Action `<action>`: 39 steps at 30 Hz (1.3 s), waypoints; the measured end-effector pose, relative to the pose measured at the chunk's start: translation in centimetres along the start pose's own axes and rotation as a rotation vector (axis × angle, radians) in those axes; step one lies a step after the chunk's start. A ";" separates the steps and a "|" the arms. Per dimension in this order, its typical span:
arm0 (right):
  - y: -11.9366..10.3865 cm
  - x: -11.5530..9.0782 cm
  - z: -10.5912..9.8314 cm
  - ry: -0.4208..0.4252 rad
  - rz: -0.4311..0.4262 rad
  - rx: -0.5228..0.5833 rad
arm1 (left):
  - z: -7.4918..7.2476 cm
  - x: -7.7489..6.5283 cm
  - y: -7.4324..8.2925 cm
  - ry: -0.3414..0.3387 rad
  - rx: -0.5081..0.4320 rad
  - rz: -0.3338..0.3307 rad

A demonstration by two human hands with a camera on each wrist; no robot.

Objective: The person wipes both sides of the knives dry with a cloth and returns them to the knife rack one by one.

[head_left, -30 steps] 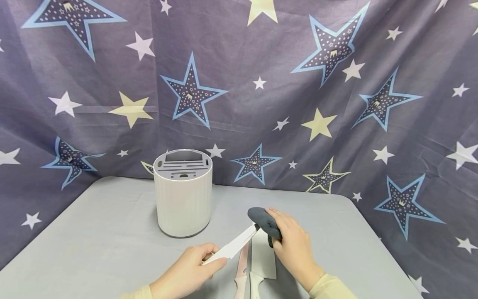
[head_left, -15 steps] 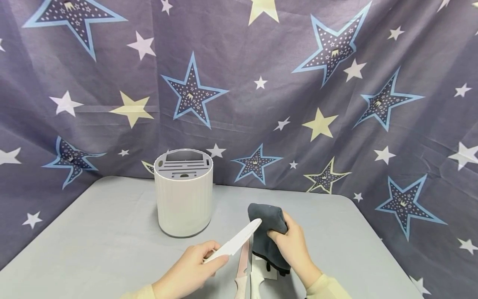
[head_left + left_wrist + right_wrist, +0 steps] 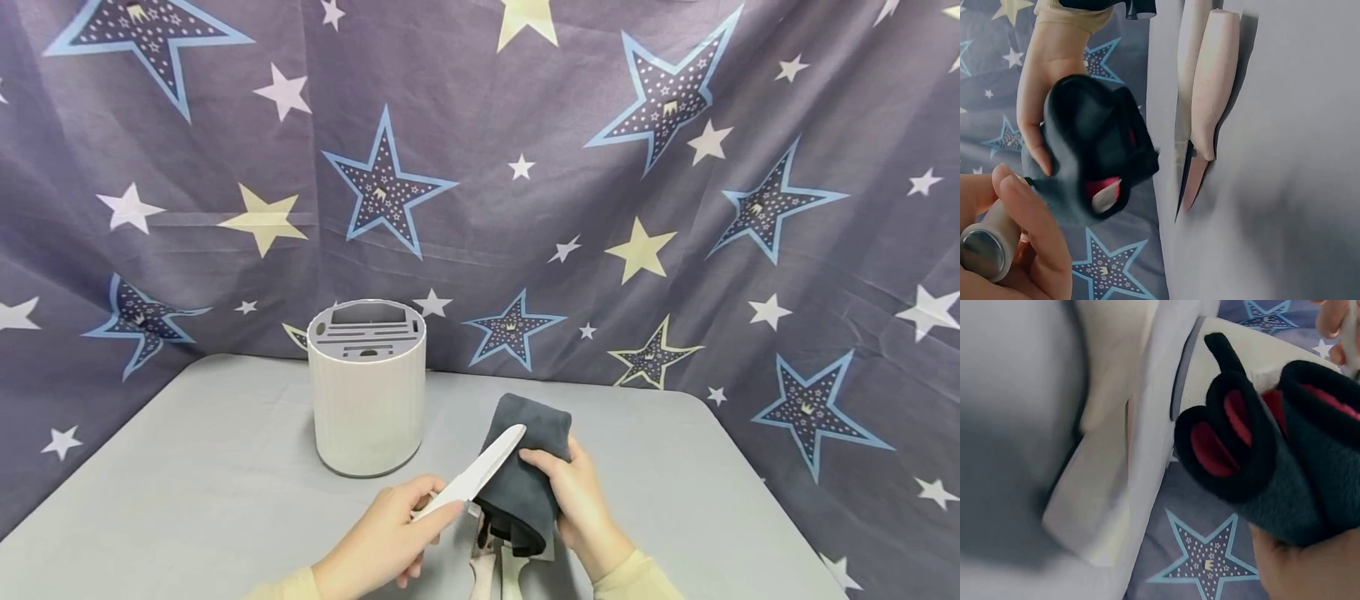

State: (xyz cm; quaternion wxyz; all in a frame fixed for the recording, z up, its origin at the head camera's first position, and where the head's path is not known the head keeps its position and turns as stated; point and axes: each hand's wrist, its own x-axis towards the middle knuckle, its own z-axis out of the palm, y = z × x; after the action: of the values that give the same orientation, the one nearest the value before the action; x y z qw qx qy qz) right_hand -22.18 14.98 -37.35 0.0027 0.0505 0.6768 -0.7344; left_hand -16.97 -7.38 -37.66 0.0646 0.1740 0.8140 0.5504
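Observation:
My left hand [image 3: 386, 533] grips a white knife [image 3: 480, 473] by its handle, the blade slanting up to the right. My right hand [image 3: 583, 504] holds a folded dark grey cloth [image 3: 536, 429] with black edging; its red lining shows in the right wrist view. The blade lies across the front of the cloth near the right thumb; whether they touch all along I cannot tell. Below, a pink-bladed knife [image 3: 1216, 81] and a pale-handled cleaver [image 3: 1094, 506] lie side by side on the table, partly covered by the cloth in the head view.
A white ribbed knife block [image 3: 367, 417] with a grey slotted top [image 3: 367, 332] stands at the back left of the grey table [image 3: 187, 483]. Behind the table hangs a star-patterned curtain [image 3: 480, 250].
The cloth has come away from around the blade tip and opened out behind the blade, lower over the lying knives. My right hand has turned with it; my left hand has barely moved.

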 end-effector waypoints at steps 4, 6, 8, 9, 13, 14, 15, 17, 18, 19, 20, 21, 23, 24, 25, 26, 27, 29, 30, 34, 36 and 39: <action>0.2 -0.1 0.7 -0.026 0.025 0.105 | 0.3 0.1 0.0 0.020 -0.011 0.003; 0.3 -0.2 1.0 -0.039 0.036 0.153 | 0.4 0.2 0.0 0.027 -0.017 0.010; 0.4 -0.3 1.3 -0.058 0.049 0.191 | 0.5 0.2 0.1 0.031 -0.020 0.015; 0.4 -0.4 1.4 -0.066 0.056 0.205 | 0.5 0.2 0.1 0.032 -0.022 0.016; 0.5 -0.7 1.8 -0.085 0.082 0.232 | 0.6 0.3 0.1 0.039 -0.024 -0.005; 0.5 -0.8 2.0 -0.088 0.087 0.243 | 0.6 0.4 0.1 0.044 -0.023 -0.010; 0.5 -0.9 2.1 -0.089 0.091 0.254 | 0.6 0.4 0.1 0.048 -0.024 -0.015; 0.5 -1.1 2.3 -0.095 0.094 0.292 | 0.7 0.4 0.1 0.063 -0.023 -0.027; 0.5 -1.1 2.4 -0.100 0.095 0.316 | 0.8 0.5 0.1 0.072 -0.023 -0.029; 0.5 -1.2 2.6 -0.105 0.097 0.340 | 0.8 0.5 0.1 0.082 -0.021 -0.030; 0.4 -1.3 2.7 -0.112 0.101 0.367 | 0.9 0.5 0.1 0.090 -0.022 -0.032; 0.4 -1.3 2.7 -0.120 0.108 0.389 | 0.9 0.5 0.1 0.097 -0.023 -0.033; 0.4 -1.4 2.9 -0.143 0.124 0.433 | 1.0 0.6 0.1 0.111 -0.023 -0.036; 0.3 -1.5 2.9 -0.154 0.133 0.448 | 1.1 0.6 0.0 0.115 -0.023 -0.037; 0.3 -1.5 3.0 -0.162 0.140 0.458 | 1.1 0.6 0.0 0.117 -0.025 -0.040; 0.2 -1.5 3.0 -0.173 0.146 0.467 | 1.2 0.6 0.0 0.120 -0.034 -0.041; 0.2 -1.5 3.1 -0.181 0.150 0.473 | 1.2 0.7 -0.1 0.120 -0.040 -0.044; 0.1 -1.6 3.3 -0.189 0.151 0.484 | 1.2 0.7 -0.2 0.119 -0.052 -0.045; 0.1 -1.6 3.3 -0.189 0.152 0.488 | 1.3 0.8 -0.3 0.118 -0.055 -0.042; 0.1 -1.6 3.4 -0.191 0.153 0.502 | 1.3 0.9 -0.5 0.113 -0.058 -0.022; 0.1 -1.6 3.4 -0.190 0.156 0.508 | 1.4 0.9 -0.6 0.110 -0.057 -0.021; 0.1 -1.6 3.4 -0.192 0.162 0.526 | 1.3 0.8 -0.7 0.108 -0.053 -0.034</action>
State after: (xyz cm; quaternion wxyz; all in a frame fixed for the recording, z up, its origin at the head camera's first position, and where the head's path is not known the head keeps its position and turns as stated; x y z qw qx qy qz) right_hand -20.83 11.48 -37.07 0.1124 0.0338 0.4536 -0.8835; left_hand -17.44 -6.19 -38.72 0.0344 0.1283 0.8042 0.5793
